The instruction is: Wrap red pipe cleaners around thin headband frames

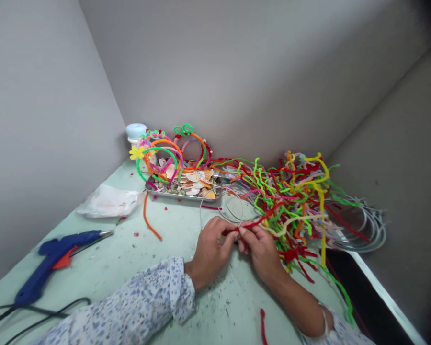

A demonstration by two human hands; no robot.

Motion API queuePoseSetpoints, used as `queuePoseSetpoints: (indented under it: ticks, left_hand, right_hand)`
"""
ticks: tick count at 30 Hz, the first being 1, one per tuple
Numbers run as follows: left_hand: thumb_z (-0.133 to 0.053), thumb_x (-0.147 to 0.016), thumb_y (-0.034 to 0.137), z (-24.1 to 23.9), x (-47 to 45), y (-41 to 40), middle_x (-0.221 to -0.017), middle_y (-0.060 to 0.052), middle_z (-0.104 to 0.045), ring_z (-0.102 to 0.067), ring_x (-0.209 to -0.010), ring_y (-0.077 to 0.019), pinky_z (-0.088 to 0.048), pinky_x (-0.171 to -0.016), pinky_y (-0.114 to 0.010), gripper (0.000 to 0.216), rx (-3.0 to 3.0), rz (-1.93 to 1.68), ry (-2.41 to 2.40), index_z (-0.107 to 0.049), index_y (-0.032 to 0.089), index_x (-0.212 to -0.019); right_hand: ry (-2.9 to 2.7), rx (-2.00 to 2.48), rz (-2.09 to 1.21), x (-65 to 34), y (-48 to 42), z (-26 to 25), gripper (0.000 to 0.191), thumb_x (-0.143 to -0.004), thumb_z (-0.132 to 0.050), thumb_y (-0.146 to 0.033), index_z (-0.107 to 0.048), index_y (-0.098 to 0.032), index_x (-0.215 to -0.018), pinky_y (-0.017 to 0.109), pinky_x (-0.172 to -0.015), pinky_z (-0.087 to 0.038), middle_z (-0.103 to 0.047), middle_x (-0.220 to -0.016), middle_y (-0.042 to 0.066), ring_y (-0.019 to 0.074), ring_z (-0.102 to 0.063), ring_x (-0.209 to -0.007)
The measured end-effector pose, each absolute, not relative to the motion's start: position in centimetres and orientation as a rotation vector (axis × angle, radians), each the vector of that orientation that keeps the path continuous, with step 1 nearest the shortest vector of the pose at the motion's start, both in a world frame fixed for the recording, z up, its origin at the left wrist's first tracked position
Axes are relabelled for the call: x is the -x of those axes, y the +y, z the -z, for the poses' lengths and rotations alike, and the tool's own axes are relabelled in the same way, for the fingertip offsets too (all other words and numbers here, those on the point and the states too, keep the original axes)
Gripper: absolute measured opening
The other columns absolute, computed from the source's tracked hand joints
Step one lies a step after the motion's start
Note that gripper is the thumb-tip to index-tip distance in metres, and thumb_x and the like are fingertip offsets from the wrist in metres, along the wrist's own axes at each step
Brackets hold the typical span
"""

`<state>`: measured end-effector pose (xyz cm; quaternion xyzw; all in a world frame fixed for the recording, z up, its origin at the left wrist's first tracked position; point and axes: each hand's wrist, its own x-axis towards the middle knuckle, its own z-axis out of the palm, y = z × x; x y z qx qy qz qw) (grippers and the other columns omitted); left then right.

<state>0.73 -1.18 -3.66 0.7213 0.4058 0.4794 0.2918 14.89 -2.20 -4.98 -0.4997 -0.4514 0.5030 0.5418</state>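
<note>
My left hand (211, 249) and my right hand (259, 249) meet at the middle of the pale green table (187, 249), fingers pinched together. Between them they hold a thin clear headband (221, 203) that arcs up and away from my fingers, and a red pipe cleaner (262, 219) that runs from the pinch off to the right into the pile. A big tangle of coloured pipe cleaners (294, 191) lies just right of my right hand.
A blue glue gun (53, 258) with a black cord lies at the left. A metal tray (183, 191) of shells and finished wrapped headbands (168, 153) stands at the back, beside a white jar (136, 132). A crumpled plastic bag (109, 201), a loose orange pipe cleaner (149, 223) and stacked clear headbands (362, 225) lie around.
</note>
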Motion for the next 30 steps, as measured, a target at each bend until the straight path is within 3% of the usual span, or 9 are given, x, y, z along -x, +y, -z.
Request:
queuePoseSetpoints:
  ticks: [30]
  left_hand:
    - [-0.053,-0.089,0.022,3.4,-0.8,-1.6,-0.080,-0.002,-0.062,-0.058,-0.075,-0.0142,-0.045,-0.072,-0.026,0.007,-1.645,-1.171,0.951,-0.056,0.016,-0.087]
  right_hand:
    - [-1.002,1.004,-1.297,-15.3,-2.2,6.2,0.018,-0.085,-0.063,-0.036,-0.060,-0.018,-0.086,0.020,-0.049,-0.035,-0.055,-0.053,-0.005,0.0092,-0.045,-0.048]
